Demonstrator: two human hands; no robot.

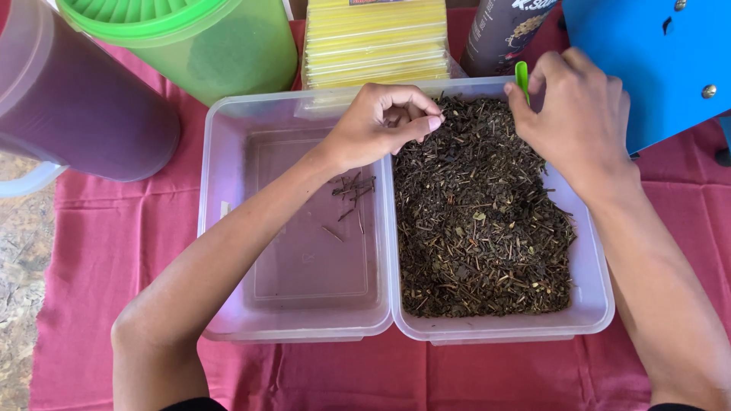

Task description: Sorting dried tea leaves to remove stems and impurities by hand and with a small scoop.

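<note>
Over the two tubs' shared rims, left hand (pixel 381 125) pinches fingertips together, maybe on a twig, hard to see. Right hand (pixel 575 114) grips a green stick (pixel 521 78) at right tub's (pixel 594 304) far edge, above dried leaves (pixel 480 221). Left tub (pixel 228 228) holds few twigs (pixel 352 190). Both sit on red cloth (pixel 106 251); jugs (pixel 84 106) at far-left corner.
</note>
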